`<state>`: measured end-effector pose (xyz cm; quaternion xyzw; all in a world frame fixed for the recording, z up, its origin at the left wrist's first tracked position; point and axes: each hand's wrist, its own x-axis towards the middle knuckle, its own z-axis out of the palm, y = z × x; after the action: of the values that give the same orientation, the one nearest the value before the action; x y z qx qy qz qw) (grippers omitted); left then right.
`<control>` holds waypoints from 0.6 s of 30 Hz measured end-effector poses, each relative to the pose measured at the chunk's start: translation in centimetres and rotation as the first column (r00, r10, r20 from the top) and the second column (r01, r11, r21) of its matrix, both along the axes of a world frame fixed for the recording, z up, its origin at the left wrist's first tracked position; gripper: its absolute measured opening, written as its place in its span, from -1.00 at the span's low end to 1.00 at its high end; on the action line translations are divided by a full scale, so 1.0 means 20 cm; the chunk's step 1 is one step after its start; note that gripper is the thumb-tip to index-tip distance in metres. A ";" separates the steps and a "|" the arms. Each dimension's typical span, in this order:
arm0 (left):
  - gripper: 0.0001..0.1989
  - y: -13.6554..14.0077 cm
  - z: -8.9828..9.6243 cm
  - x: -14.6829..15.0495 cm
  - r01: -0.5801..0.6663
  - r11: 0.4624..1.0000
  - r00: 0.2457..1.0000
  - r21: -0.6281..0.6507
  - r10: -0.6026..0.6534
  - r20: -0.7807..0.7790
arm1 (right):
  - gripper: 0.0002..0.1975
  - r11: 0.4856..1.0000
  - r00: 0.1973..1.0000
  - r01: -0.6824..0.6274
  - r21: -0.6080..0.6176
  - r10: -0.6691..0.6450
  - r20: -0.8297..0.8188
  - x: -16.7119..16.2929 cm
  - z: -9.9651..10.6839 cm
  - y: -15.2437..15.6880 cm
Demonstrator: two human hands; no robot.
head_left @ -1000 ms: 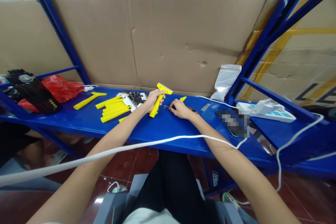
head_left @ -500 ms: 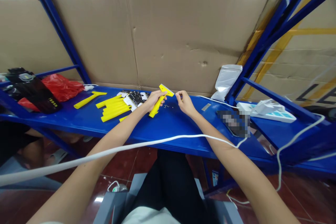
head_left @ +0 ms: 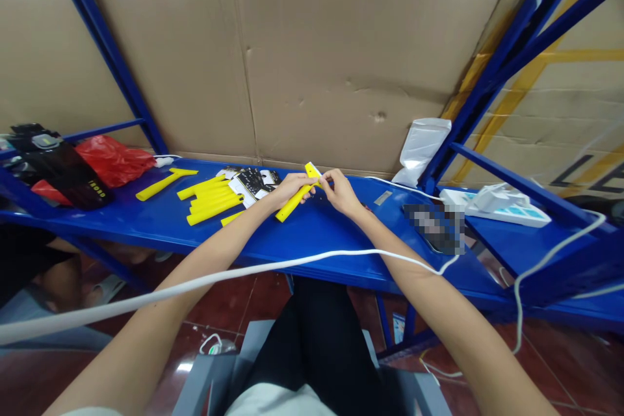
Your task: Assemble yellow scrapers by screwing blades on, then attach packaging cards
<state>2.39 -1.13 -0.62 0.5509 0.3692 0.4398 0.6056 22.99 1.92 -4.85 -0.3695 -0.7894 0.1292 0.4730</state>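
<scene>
My left hand is closed round a yellow scraper, held at a slant over the blue shelf. At the scraper's head my right hand pinches its fingertips together against the yellow plastic. Whatever lies between those fingertips is too small or hidden to make out. Left of my left hand lies a pile of yellow scraper handles, beside black and white printed cards. One more yellow scraper lies apart, further left.
A black bottle and a red plastic bag stand at the left. To the right are a small metal blade, a phone, a white pouch and a power strip. A white cable crosses before my arms.
My right hand has come left from beside the scraper onto its head. The scraper has turned in my left hand, so its head now shows narrower.
</scene>
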 end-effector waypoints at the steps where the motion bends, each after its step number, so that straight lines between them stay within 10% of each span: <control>1: -0.64 0.00 0.00 0.00 0.003 1.000 1.000 -0.005 -0.003 -0.004 | -0.77 1.000 1.000 -0.003 -0.010 0.003 -0.001 0.00 -0.01 0.01; 18: -0.69 -0.02 0.03 0.01 -0.027 0.994 0.999 -0.103 0.023 -0.043 | -0.70 0.978 0.987 -0.081 -0.192 0.052 -0.152 -0.02 -0.04 0.03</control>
<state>2.58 -1.53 -0.02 0.5230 0.4110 0.4161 0.6200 22.68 2.49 -5.61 -0.3775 -0.7478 0.2492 0.4859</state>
